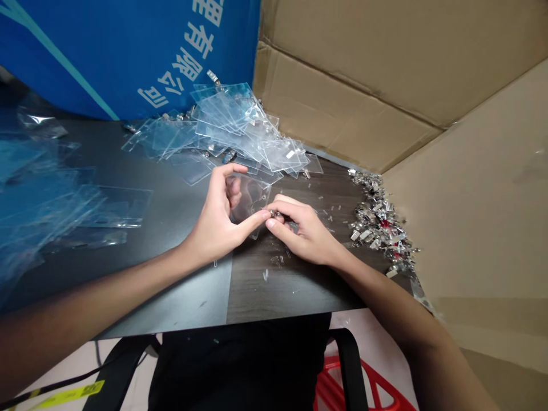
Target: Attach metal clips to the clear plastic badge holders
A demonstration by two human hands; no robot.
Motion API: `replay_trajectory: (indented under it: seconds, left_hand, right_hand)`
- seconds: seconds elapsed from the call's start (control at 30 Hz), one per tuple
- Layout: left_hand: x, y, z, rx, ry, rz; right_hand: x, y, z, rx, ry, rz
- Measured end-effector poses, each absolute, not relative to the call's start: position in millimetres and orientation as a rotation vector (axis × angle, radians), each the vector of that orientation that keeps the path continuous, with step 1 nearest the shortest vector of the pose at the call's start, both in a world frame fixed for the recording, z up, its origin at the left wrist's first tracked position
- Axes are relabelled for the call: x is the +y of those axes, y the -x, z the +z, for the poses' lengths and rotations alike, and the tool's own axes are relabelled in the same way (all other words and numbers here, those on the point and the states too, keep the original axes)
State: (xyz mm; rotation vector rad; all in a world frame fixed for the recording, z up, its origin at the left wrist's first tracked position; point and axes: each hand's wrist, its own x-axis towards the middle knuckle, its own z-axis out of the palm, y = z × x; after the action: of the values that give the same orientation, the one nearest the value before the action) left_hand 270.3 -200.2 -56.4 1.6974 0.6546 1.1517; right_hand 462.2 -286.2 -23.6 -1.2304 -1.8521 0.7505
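In front of me, my left hand (229, 208) holds a clear plastic badge holder (248, 197), with the thumb pressed along its near edge and the fingers curled behind it. My right hand (297, 228) pinches a small metal badge clip (276, 214) at the holder's right edge, where the fingertips of both hands meet. Fingers cover most of the clip, so I cannot tell whether it is fastened to the holder. Just behind my hands lies a heap of clear badge holders (240, 123), some with metal clips on them.
Many more clear holders (55, 200) are stacked at the left. A pile of metal clips (379, 222) runs along the right edge by a cardboard wall (342, 103). Small clear plastic bits (276, 261) are scattered on the dark table (295, 291). A blue printed panel (128, 51) stands behind.
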Motion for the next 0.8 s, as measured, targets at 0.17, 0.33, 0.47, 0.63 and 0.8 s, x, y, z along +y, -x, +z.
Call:
replay_trajectory:
  seconds: [0.17,0.33,0.47,0.63,0.8]
  left_hand:
    - [-200.0,-270.9,-55.3,0.653,-1.688,1.159]
    - [-200.2,-271.9,-54.5,0.679,-1.666,1.174]
    - [-200.7,-272.5,-53.6,0.669,-1.671,1.182]
    - [-200.6,-272.1,-55.5,0.676,-1.683,1.157]
    - [-192.6,-264.4,-50.3,0.664,-1.647,1.096]
  right_hand:
    - [-285.4,-463.7,-26.7,-1.852,1.233,0.743]
    - [-284.1,-462.8,-29.2,-1.864,1.255,0.658]
    - [-283.8,-460.7,-28.8,-1.870,1.266,0.591]
    - [-282.5,-460.6,-27.5,-1.848,1.300,0.568]
    - [-276.8,-465.3,-27.0,-1.763,1.356,0.627]
